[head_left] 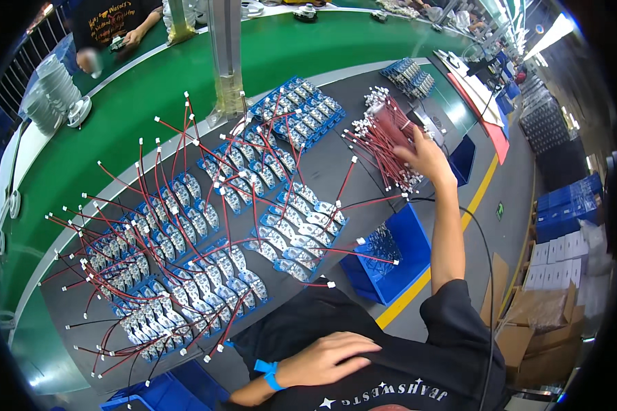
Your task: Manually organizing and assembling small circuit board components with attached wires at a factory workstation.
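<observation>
My right hand (426, 156) reaches to a bundle of red and black cables (391, 130) with white plugs at the far right of the mat. Its thumb and forefinger are apart at the bundle's edge, and nothing shows held between them. Close to my body, my left hand (330, 359) hovers over my dark shirt, fingers stretched out and empty. A blue band (267, 373) circles that wrist. Blue-edged circuit board panels (295, 229) lie in rows across the mat. Red and black cables with white plugs rise from many boards, including the left panels (151, 229).
A blue bin (391, 274) stands by the table's near edge, another (175, 390) at lower left. A metal post (226, 61) rises behind the panels. Beyond the dark mat (363, 164) runs a green conveyor (144, 96); a co-worker's hand (131, 38) is across it.
</observation>
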`<action>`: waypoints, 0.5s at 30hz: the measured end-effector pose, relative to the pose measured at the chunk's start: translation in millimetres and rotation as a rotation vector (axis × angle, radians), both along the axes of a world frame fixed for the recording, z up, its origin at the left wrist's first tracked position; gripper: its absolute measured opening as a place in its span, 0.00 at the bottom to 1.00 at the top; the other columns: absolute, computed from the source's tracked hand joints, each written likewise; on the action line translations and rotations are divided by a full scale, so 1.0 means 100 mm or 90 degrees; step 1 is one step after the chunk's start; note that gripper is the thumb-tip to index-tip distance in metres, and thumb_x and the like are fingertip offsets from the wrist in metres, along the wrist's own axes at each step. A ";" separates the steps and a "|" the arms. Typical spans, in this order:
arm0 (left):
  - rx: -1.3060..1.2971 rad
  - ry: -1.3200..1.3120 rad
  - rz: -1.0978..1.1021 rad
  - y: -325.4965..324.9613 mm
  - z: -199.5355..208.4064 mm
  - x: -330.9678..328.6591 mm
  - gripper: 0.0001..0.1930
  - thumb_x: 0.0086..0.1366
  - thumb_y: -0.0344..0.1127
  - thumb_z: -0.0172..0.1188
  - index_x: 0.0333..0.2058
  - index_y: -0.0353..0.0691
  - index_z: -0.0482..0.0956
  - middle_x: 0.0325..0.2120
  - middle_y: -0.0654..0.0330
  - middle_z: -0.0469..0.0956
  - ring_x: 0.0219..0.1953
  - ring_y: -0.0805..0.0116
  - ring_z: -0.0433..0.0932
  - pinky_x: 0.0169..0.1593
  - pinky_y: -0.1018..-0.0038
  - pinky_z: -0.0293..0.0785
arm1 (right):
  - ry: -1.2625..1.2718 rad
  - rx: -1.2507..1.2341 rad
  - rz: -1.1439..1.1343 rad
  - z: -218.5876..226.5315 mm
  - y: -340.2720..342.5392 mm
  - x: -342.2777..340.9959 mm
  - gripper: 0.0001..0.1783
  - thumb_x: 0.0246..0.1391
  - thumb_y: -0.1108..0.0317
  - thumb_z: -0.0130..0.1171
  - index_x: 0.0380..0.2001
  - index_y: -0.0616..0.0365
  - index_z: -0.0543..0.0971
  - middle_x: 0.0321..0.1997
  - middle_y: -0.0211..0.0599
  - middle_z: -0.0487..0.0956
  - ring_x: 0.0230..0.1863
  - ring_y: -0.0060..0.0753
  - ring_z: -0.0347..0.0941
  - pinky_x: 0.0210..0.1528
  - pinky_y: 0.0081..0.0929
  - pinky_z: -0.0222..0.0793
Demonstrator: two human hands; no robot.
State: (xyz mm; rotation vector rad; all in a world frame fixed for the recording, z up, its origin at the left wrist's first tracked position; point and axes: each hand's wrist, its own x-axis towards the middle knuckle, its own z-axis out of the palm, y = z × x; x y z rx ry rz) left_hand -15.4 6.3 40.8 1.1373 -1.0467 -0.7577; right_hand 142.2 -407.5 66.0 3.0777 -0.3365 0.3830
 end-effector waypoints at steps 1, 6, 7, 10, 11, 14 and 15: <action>0.067 0.008 0.080 0.12 -0.09 -0.03 0.16 0.63 0.30 0.61 0.49 0.35 0.78 0.48 0.50 0.79 0.51 0.53 0.77 0.56 0.61 0.72 | 0.029 0.017 -0.004 0.04 0.09 0.08 0.38 0.57 0.50 0.61 0.59 0.70 0.67 0.55 0.63 0.74 0.57 0.62 0.69 0.59 0.43 0.64; 0.348 0.171 0.733 0.95 -0.84 -0.56 0.06 0.62 0.24 0.56 0.27 0.32 0.80 0.28 0.52 0.82 0.33 0.61 0.81 0.41 0.68 0.75 | -0.350 0.339 -0.037 0.41 1.05 -0.36 0.19 0.63 0.67 0.56 0.53 0.68 0.75 0.47 0.45 0.80 0.47 0.33 0.76 0.51 0.28 0.70; 0.398 0.149 0.880 1.09 -0.93 -0.68 0.08 0.62 0.25 0.55 0.24 0.31 0.77 0.25 0.53 0.80 0.30 0.61 0.80 0.37 0.68 0.74 | -0.341 0.421 -0.058 0.31 1.10 -0.54 0.14 0.64 0.66 0.56 0.45 0.67 0.77 0.38 0.36 0.81 0.37 0.24 0.74 0.40 0.22 0.70; 0.448 0.024 1.011 1.46 -0.89 -1.13 0.11 0.65 0.28 0.56 0.23 0.31 0.74 0.19 0.54 0.76 0.21 0.63 0.75 0.28 0.70 0.69 | 0.192 0.675 0.082 0.08 1.16 -1.05 0.14 0.58 0.68 0.57 0.20 0.63 0.77 0.18 0.29 0.76 0.20 0.17 0.67 0.22 0.19 0.64; 0.474 0.039 1.059 1.54 -0.84 -1.18 0.12 0.66 0.29 0.54 0.23 0.31 0.74 0.18 0.55 0.75 0.21 0.64 0.75 0.28 0.70 0.69 | 0.442 0.706 0.173 0.00 1.27 -1.17 0.12 0.56 0.66 0.62 0.24 0.64 0.81 0.22 0.34 0.80 0.21 0.18 0.71 0.23 0.21 0.67; 0.498 0.175 1.198 1.69 -0.92 -1.24 0.13 0.68 0.30 0.52 0.24 0.31 0.74 0.18 0.55 0.73 0.22 0.65 0.75 0.29 0.70 0.69 | 0.795 0.705 0.232 -0.42 1.99 -1.30 0.15 0.56 0.60 0.64 0.29 0.64 0.83 0.25 0.34 0.83 0.26 0.18 0.76 0.29 0.21 0.72; 0.485 0.275 1.249 1.78 -1.19 -1.27 0.11 0.67 0.31 0.53 0.26 0.31 0.75 0.19 0.53 0.75 0.22 0.62 0.76 0.29 0.69 0.70 | 0.844 0.711 0.232 -0.62 2.17 -1.35 0.15 0.58 0.60 0.62 0.29 0.64 0.83 0.25 0.34 0.83 0.27 0.20 0.77 0.30 0.21 0.72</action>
